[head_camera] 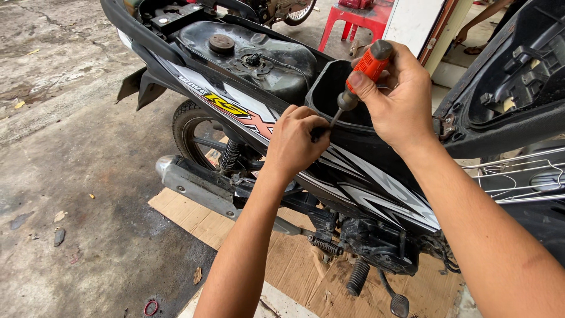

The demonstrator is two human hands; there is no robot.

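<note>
**Screwdriver on the side panel screw, seat up**

Outdoor workshop floor: stained wet concrete (70, 176), flattened cardboard (294, 259) under the motorcycle (353, 176). All positions below are relative to the bike.

- Left of the bike: bare concrete, a small red ring (151, 307) near the bottom edge.
- Bike's rear end, left: rear wheel (197, 132), chrome exhaust (194, 182), shock spring. Fuel tank (253, 53) exposed on top.
- Mid-bike: left hand (297, 138) curled tight at the black side panel (359, 171), fingers pinched around the screwdriver's tip or the fastener, steadying it.
- Just above the panel edge: right hand (394, 97) wrapped closed around the orange-handled screwdriver (360, 76), shaft angled down-left towards the left hand.
- Right of the bike's storage bucket: raised seat underside (512, 76), wire basket (518, 174) below it.
- Behind the bike: red plastic stool (353, 17).

Judgement: a panel fastener is being driven or backed out. The next move needs the bit kept seated square, axial pressure from the right hand, and the left fingers holding the tip in line.

Hidden: screw head and bit tip are covered by the left hand, so I can't tell the screw type or the turn direction. Bike's front is cut off at the right.
</note>
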